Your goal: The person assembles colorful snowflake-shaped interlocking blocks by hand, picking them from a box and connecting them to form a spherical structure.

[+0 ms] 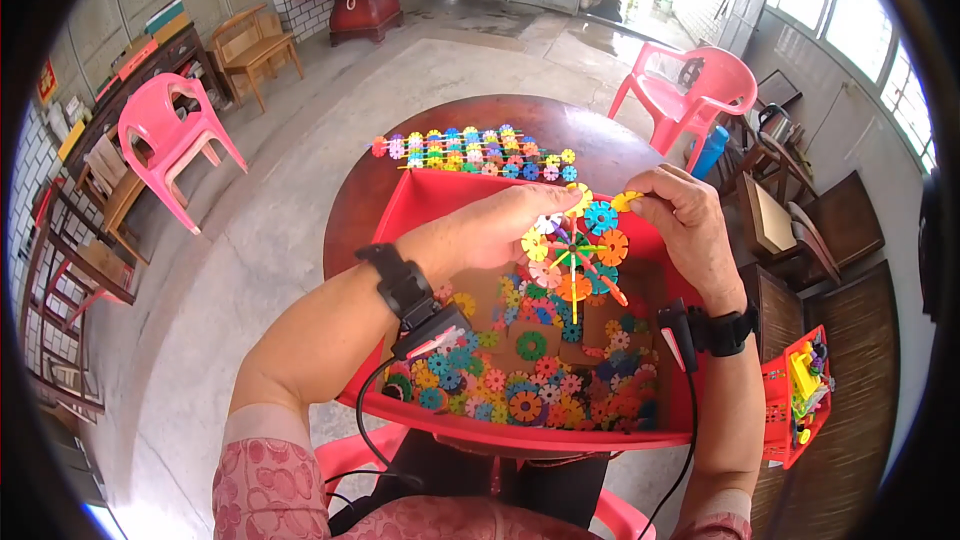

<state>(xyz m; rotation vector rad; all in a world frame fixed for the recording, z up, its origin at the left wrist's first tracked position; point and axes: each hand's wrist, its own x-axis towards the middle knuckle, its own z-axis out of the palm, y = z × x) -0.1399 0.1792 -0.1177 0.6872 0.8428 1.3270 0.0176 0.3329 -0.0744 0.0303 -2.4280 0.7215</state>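
My left hand grips a wheel-shaped build of notched plastic snowflake discs, with colourful spokes meeting at its centre. Its ring has blue, orange, yellow, pink and white discs. Between the thumb and fingers of my right hand is a yellow snowflake disc, close to the ring's upper right; whether they touch I cannot tell. Below both hands is a red box holding many loose discs. Behind the box lies a lattice of joined discs and thin sticks.
The box rests on a round dark table. Pink plastic chairs stand at the left and far right. A red basket of toys sits beside my right forearm. Cables run from the bands on both wrists.
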